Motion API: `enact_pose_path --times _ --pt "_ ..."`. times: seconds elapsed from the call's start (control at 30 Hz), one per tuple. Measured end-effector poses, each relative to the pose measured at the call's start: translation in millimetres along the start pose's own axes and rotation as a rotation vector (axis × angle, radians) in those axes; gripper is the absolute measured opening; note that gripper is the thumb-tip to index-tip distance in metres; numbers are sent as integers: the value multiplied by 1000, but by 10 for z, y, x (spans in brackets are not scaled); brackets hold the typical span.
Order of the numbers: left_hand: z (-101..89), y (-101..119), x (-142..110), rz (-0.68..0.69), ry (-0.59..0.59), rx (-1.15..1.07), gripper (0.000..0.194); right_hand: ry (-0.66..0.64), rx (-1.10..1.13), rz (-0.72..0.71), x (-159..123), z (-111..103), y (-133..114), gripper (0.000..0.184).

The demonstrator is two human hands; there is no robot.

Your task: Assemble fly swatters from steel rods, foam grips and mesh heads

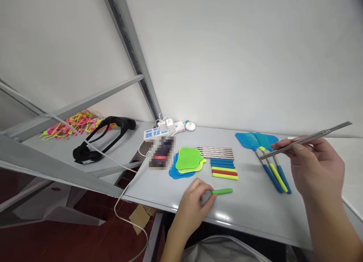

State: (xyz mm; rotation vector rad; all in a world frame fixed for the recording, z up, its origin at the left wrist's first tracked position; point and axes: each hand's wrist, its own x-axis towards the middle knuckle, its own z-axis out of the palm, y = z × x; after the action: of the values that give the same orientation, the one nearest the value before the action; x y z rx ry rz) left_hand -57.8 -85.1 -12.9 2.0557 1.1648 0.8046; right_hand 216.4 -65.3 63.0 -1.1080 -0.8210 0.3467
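In my right hand [314,167] is a thin metal rod [309,138], pinched between thumb and fingers and raised above the table's right side. My left hand [194,199] pinches one end of a green handle sleeve [222,191] close to the table's front edge. Behind it lies a row of blue, yellow and red handle sleeves [224,169], with several metal rods [217,152] just above them. Left of these, green, yellow and blue fly swatter heads [189,158] are stacked. Near my right hand lie fly swatters with their rods and handles joined [272,167], blue heads toward the wall.
A white power strip [155,133] with plugs and a round white object [190,126] stand at the wall. A blurred-out item [162,153] lies beside them. Black headgear [103,141] and a colourful pile of cords [73,126] sit left, behind a grey metal frame [133,46]. A white cable [115,209] hangs down.
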Motion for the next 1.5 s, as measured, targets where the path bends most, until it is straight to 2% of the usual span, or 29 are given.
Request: enact_pose_path --times 0.17,0.23,0.3,0.37,0.47,0.6,0.77,1.0,1.07,1.13,1.27,1.37,1.5 --pt "-113 124 -77 108 382 -288 10 81 142 95 -325 -288 -181 11" --pt "-99 184 -96 107 416 -456 15 98 189 146 -455 -400 -256 10" --pt "-55 248 -121 72 310 -618 19 86 233 204 -606 -490 -337 9" --pt "-11 328 -152 23 172 -678 22 43 269 243 -780 -540 -413 7" --pt "0 507 -196 32 48 -553 23 -46 310 247 -1053 -521 -506 5" --pt "-71 791 -236 181 -80 -312 20 -162 364 161 -1304 -402 -587 7" --pt "-115 930 -276 273 -124 -179 17 -171 371 74 -1399 -339 -650 8" --pt "-210 783 -280 281 -126 -82 17 -232 440 -2 -1564 -207 -626 9" --pt "-244 771 -212 261 -153 -73 19 -243 429 12 -1546 -195 -556 9" --pt "-250 813 -75 247 -198 -31 22 -197 402 40 -1468 -222 -467 7" --pt "-154 952 365 351 -359 41 26 23 322 117 -1226 -349 -282 6" --pt "-56 962 688 416 -478 22 22 143 270 185 -1105 -398 -158 8" --pt "27 828 861 444 -580 27 23 132 225 225 -1198 -357 44 11"
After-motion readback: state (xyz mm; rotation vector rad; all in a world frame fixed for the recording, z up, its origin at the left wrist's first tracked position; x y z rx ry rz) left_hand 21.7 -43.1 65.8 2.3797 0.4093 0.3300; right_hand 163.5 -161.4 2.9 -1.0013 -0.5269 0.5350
